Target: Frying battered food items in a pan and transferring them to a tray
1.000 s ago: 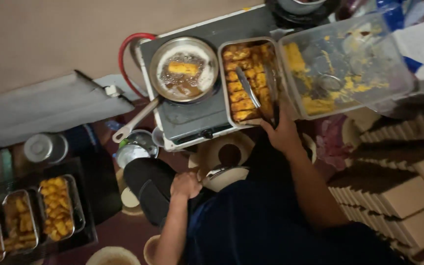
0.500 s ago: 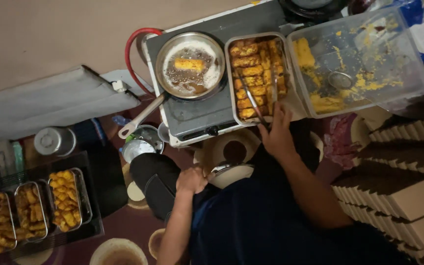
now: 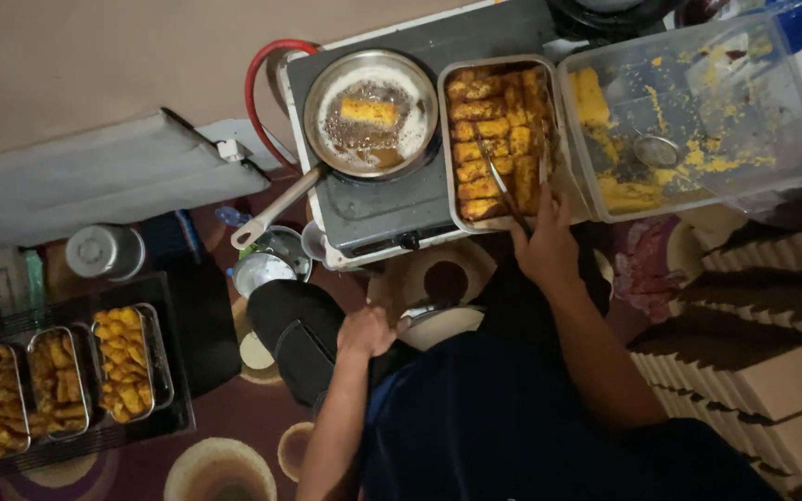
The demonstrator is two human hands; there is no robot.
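My right hand [image 3: 545, 243] holds metal tongs [image 3: 501, 188] whose tips rest among the fried golden rolls in a steel tray [image 3: 499, 139] on the stove. My left hand [image 3: 365, 331] rests closed on my knee, touching the rim of a light plate [image 3: 438, 322]; whether it grips the plate I cannot tell. A frying pan [image 3: 370, 113] to the tray's left holds oil and one roll [image 3: 368, 111]. A clear plastic tub [image 3: 689, 111] to the tray's right holds yellow batter scraps and a small strainer [image 3: 654, 149].
A white gas stove [image 3: 392, 213] with a red hose [image 3: 257, 83] stands on a patterned rug. Three trays of fried pieces [image 3: 58, 385] sit on a black rack at lower left. Stacked brown boxes [image 3: 763, 343] fill the right. A metal lidded pot [image 3: 104, 250] stands left.
The view has shifted, so the stove sits lower in frame. My right hand has drawn back slightly from the tray with the tongs. My left hand stays on my knee.
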